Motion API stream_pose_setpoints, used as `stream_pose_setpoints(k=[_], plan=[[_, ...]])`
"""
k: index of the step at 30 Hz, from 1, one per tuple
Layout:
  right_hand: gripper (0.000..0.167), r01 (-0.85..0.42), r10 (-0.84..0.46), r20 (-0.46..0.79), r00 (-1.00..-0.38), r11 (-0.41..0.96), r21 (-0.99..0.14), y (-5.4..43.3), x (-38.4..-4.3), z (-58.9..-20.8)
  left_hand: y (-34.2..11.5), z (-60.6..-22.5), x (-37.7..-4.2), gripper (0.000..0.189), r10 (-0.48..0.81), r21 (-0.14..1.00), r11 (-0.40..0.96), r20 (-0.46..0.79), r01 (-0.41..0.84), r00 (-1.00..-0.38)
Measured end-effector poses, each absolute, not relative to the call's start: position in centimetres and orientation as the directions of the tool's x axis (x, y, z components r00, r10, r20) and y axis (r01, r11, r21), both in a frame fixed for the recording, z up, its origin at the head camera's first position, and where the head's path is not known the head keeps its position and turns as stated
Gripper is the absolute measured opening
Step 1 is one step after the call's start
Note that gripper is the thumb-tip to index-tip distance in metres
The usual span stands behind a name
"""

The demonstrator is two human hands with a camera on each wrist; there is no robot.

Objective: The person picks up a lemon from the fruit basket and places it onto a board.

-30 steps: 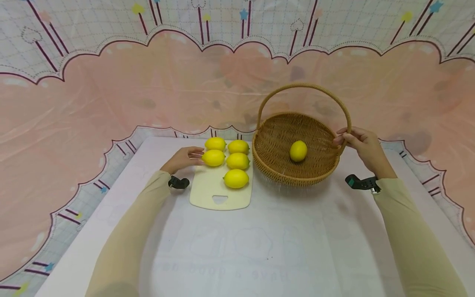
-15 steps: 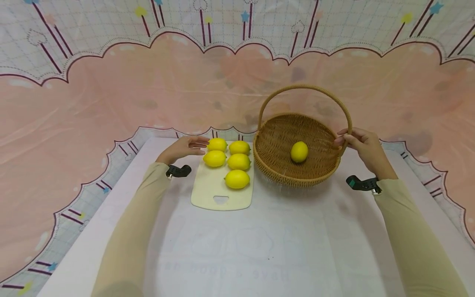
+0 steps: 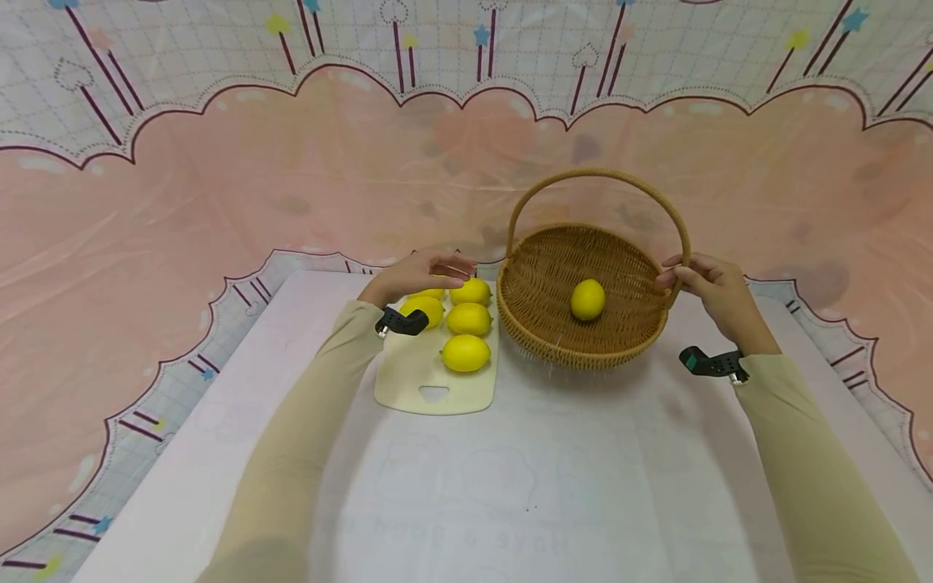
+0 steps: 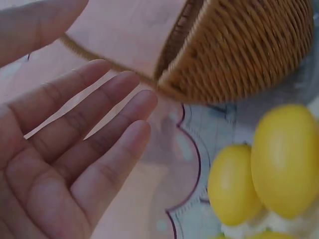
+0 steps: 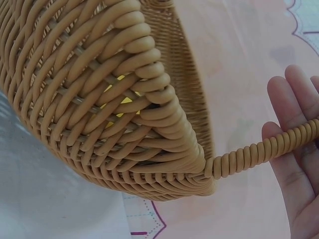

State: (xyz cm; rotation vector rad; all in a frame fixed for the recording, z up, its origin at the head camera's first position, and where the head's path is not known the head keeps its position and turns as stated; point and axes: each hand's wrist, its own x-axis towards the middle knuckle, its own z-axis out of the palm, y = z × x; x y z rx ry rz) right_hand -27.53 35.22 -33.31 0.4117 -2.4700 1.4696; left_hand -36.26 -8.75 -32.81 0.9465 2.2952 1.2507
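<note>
My left hand (image 3: pixel 423 274) hovers over the far lemons on the cream cutting board (image 3: pixel 408 385). Its fingers are extended with nothing in them, as the left wrist view also shows. Beneath it, the far-left lemon (image 3: pixel 432 293) is mostly covered, and the far-right lemon (image 3: pixel 470 291) sits just below the fingertips. A near lemon (image 3: pixel 466 354) lies toward the front of the board, with others behind it. My right hand (image 3: pixel 714 291) holds the lower right side of the wicker basket's handle (image 5: pixel 244 158). One lemon (image 3: pixel 587 300) lies inside the tilted wicker basket (image 3: pixel 539 275).
The white table (image 3: pixel 466 478) extends in front of the board and basket. A pink patterned cloth (image 3: pixel 291 186) hangs close behind them. The basket stands just right of the board, its arched handle upright.
My left hand first moved up beside the far-left lemon, then shifted right above the back row. My right hand and the basket stay in place.
</note>
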Motion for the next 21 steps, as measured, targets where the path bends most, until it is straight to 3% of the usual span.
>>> stream_pose_setpoints(k=[16, 21], plan=[[0.027, -0.36, -0.117, 0.344, -0.932, 0.43, -0.828, 35.4, -27.7, -33.4, 1.4, -30.8, -36.5, 0.047, 0.804, 0.831, 0.315, 0.024, 0.459, -0.594], [0.027, -0.366, -0.12, 0.349, -0.93, 0.421, -0.83, 35.3, -27.7, -33.4, 4.0, -31.0, -37.5, 0.046, 0.799, 0.782, 0.366, 0.013, 0.504, -0.601]])
